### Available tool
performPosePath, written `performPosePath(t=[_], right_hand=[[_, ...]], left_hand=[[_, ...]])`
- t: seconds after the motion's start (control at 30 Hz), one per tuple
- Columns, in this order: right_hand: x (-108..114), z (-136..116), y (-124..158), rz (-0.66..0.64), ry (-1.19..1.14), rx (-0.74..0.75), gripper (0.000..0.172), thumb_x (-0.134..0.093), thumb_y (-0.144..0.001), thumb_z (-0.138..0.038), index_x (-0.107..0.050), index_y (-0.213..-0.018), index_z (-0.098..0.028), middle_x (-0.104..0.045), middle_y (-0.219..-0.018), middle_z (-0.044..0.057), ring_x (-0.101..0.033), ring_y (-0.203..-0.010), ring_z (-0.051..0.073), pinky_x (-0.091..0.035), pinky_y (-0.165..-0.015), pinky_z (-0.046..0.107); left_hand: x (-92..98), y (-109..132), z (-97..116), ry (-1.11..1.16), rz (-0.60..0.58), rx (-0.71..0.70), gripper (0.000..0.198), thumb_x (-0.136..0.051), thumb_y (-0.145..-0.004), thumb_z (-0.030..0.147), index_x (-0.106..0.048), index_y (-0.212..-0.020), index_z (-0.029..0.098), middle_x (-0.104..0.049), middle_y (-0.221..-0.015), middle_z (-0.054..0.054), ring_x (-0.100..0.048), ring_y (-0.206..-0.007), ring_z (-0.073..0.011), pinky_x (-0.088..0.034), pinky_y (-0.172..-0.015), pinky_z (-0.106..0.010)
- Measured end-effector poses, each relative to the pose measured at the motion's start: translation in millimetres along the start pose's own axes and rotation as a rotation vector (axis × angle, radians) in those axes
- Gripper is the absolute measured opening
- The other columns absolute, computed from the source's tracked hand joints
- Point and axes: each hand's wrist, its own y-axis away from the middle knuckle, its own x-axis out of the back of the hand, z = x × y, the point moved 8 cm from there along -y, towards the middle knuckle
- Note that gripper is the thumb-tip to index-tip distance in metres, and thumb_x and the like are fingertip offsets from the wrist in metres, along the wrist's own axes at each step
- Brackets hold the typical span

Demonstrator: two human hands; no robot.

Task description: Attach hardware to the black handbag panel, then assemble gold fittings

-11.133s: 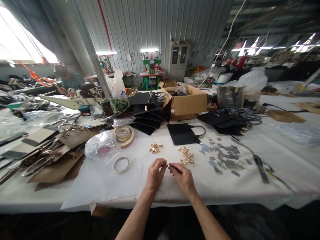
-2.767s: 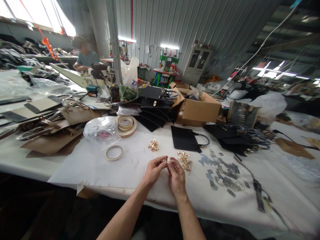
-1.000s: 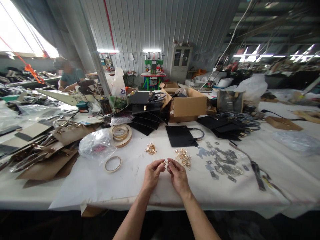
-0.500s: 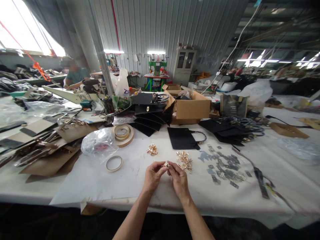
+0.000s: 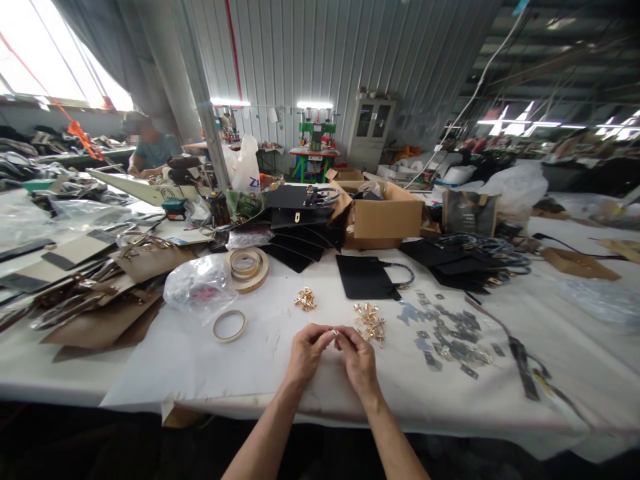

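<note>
My left hand point(image 5: 306, 350) and my right hand point(image 5: 357, 357) meet fingertip to fingertip over the white table cover. Pinched between them is a small gold metal fitting point(image 5: 335, 332), mostly hidden by the fingers. Just right of my right hand lies a loose pile of gold metal fittings point(image 5: 371, 323). Beyond my left hand sits a smaller heap of similar gold fittings point(image 5: 305, 299). Farther right, many flat grey metal plates point(image 5: 453, 330) are scattered. A black bag panel with a handle point(image 5: 367, 277) lies behind the gold pile.
Rolls of tape point(image 5: 247, 267) and a tape ring point(image 5: 229, 327) lie at left, beside a clear plastic bag point(image 5: 200, 283). Brown bags point(image 5: 107, 317) are stacked far left. A cardboard box point(image 5: 385, 217) stands at the back, black bags point(image 5: 460, 257) to its right. A person point(image 5: 153, 147) sits at back left.
Both hands stay in nearly the same place, still pinching the small gold fitting, which shows slightly differently between the fingertips. The whole view has shifted a little.
</note>
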Motion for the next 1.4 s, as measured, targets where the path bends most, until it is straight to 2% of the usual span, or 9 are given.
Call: performPosePath(t=[0.13, 0.23, 0.33, 0.63, 0.73, 0.93, 1.1, 1.27, 1.4], right_hand=[[1, 11, 0, 0.022, -0.101, -0.072, 0.031, -0.074, -0.087, -0.048, -0.078, -0.103, -0.022, -0.07, -0.083, 0.002, -0.062, -0.077, 0.017, -0.053, -0.074, 0.029], [0, 28, 0, 0.036, -0.239, -0.19, 0.041, -0.076, -0.084, -0.053, -0.079, -0.11, -0.02, -0.075, -0.092, 0.006, -0.066, -0.082, 0.02, -0.056, -0.078, 0.033], [0, 36, -1, 0.037, -0.275, -0.228, 0.043, -0.077, -0.083, -0.053, -0.079, -0.11, -0.019, -0.075, -0.091, 0.007, -0.068, -0.081, 0.021, -0.057, -0.078, 0.034], [2, 22, -3, 0.036, -0.068, -0.084, 0.036, -0.07, -0.089, -0.055, -0.075, -0.093, -0.02, -0.071, -0.084, 0.004, -0.062, -0.076, 0.017, -0.053, -0.069, 0.027], [2, 23, -2, 0.044, -0.083, -0.097, 0.036, -0.07, -0.089, -0.055, -0.076, -0.095, -0.02, -0.071, -0.082, 0.003, -0.06, -0.072, 0.016, -0.051, -0.068, 0.027], [1, 32, -2, 0.045, -0.281, -0.222, 0.045, -0.075, -0.084, -0.057, -0.078, -0.107, -0.018, -0.075, -0.093, 0.008, -0.066, -0.081, 0.02, -0.057, -0.078, 0.033], [2, 37, -2, 0.071, -0.336, -0.245, 0.044, -0.084, -0.076, -0.052, -0.079, -0.105, -0.019, -0.077, -0.101, 0.01, -0.067, -0.086, 0.022, -0.058, -0.081, 0.035], [6, 37, -3, 0.084, -0.319, -0.226, 0.04, -0.083, -0.076, -0.051, -0.078, -0.1, -0.019, -0.075, -0.09, 0.007, -0.064, -0.077, 0.018, -0.056, -0.074, 0.031], [7, 21, -5, 0.064, -0.176, -0.117, 0.035, -0.076, -0.084, -0.052, -0.076, -0.092, -0.018, -0.069, -0.074, 0.002, -0.059, -0.07, 0.016, -0.051, -0.067, 0.028]], left_hand=[[1.6, 1, 1, -0.012, 0.043, -0.093, 0.029, -0.079, -0.083, 0.044, -0.079, -0.1, 0.019, -0.075, -0.092, -0.006, -0.07, -0.084, -0.0199, -0.057, -0.078, -0.031], [4.8, 3, 3, -0.051, 0.112, -0.148, 0.031, -0.083, -0.081, 0.041, -0.078, -0.103, 0.021, -0.072, -0.093, -0.005, -0.069, -0.083, -0.0185, -0.057, -0.074, -0.029], [4.7, 5, 8, -0.079, 0.135, -0.184, 0.03, -0.085, -0.079, 0.04, -0.078, -0.102, 0.021, -0.07, -0.093, -0.004, -0.068, -0.08, -0.0167, -0.058, -0.071, -0.027], [-0.9, 9, 14, -0.094, 0.087, -0.243, 0.027, -0.083, -0.081, 0.039, -0.079, -0.101, 0.021, -0.068, -0.097, -0.005, -0.069, -0.075, -0.0148, -0.061, -0.067, -0.027], [0.0, 7, 13, -0.072, 0.089, -0.219, 0.028, -0.082, -0.083, 0.038, -0.078, -0.105, 0.021, -0.068, -0.103, -0.006, -0.07, -0.083, -0.0166, -0.063, -0.073, -0.028], [-0.3, 5, 12, -0.026, 0.069, -0.188, 0.024, -0.077, -0.087, 0.036, -0.076, -0.105, 0.02, -0.069, -0.109, -0.007, -0.07, -0.095, -0.0191, -0.063, -0.085, -0.032], [1.2, 4, -2, 0.107, 0.093, -0.11, 0.038, -0.082, -0.081, 0.033, -0.071, -0.114, 0.019, -0.071, -0.114, -0.009, -0.071, -0.1, -0.0203, -0.062, -0.093, -0.038], [-4.3, 4, -2, 0.095, 0.036, -0.058, 0.037, -0.081, -0.082, 0.036, -0.071, -0.112, 0.018, -0.074, -0.11, -0.01, -0.073, -0.1, -0.0227, -0.063, -0.091, -0.039], [-8.5, 4, 12, -0.033, -0.023, -0.138, 0.024, -0.077, -0.086, 0.039, -0.076, -0.098, 0.019, -0.073, -0.105, -0.008, -0.072, -0.099, -0.023, -0.063, -0.084, -0.034]])
